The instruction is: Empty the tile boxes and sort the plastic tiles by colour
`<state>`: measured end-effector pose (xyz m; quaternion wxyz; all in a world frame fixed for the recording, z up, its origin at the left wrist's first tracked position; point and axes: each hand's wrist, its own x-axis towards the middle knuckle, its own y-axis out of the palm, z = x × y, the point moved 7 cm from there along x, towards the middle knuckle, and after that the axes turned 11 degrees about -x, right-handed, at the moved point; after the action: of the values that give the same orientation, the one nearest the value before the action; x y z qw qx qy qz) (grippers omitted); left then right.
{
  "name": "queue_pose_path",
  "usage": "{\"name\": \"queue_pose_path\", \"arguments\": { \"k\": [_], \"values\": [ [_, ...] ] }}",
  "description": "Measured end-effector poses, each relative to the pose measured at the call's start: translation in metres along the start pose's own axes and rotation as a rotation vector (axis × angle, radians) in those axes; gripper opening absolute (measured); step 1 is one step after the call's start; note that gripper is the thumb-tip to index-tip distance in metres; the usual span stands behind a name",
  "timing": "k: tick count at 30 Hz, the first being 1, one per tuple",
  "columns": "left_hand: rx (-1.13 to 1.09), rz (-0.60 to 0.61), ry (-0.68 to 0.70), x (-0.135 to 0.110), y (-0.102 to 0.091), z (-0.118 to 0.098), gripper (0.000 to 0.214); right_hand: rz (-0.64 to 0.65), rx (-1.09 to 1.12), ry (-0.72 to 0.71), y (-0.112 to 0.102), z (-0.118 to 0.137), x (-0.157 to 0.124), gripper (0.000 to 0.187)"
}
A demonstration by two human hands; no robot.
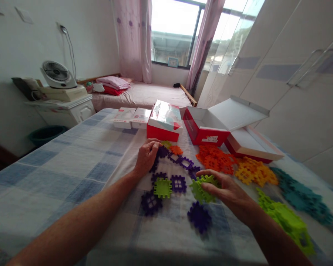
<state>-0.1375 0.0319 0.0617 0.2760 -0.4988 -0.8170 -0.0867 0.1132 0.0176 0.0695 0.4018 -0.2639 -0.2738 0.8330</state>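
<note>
Flat plastic interlocking tiles lie spread on a checked blue and white cloth point(72, 162). My left hand point(147, 155) is curled with its fingertips on a purple tile point(162, 151) at the far end of a row of purple tiles point(183, 162). My right hand point(227, 190) holds a small stack of green tiles point(201, 188) just above the cloth. A single green tile point(162, 187) lies between the hands, with purple tiles point(151, 203) beside and below it. Another purple tile point(199, 217) lies nearest me.
Sorted piles lie to the right: orange tiles point(215, 159), yellow tiles point(255, 173), teal tiles point(302, 195) and green tiles point(288, 221). An open red box point(204, 129) and a closed red box point(163, 123) stand behind. A fan point(57, 74), a bed point(144, 94) and wardrobe doors point(294, 85) surround the area.
</note>
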Motion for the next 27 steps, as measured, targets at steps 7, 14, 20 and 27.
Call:
{"name": "queue_pose_path", "arguments": {
  "k": [7, 14, 20, 27],
  "values": [
    [0.031, 0.012, -0.029, 0.0, 0.0, 0.0, 0.035, 0.048, -0.194, -0.358, 0.055, 0.063, 0.014, 0.015],
    [0.045, 0.021, -0.03, 0.0, 0.001, 0.001, 0.035, -0.088, -0.451, -0.379, 0.081, 0.061, 0.032, 0.017],
    [0.04, 0.046, -0.026, -0.001, 0.002, -0.001, 0.036, -0.144, -0.272, -0.514, 0.078, 0.071, 0.018, 0.019],
    [0.064, 0.058, -0.073, 0.001, 0.002, 0.007, 0.036, -0.458, -0.204, -0.205, -0.02, 0.01, -0.031, 0.023]
  ]
}}
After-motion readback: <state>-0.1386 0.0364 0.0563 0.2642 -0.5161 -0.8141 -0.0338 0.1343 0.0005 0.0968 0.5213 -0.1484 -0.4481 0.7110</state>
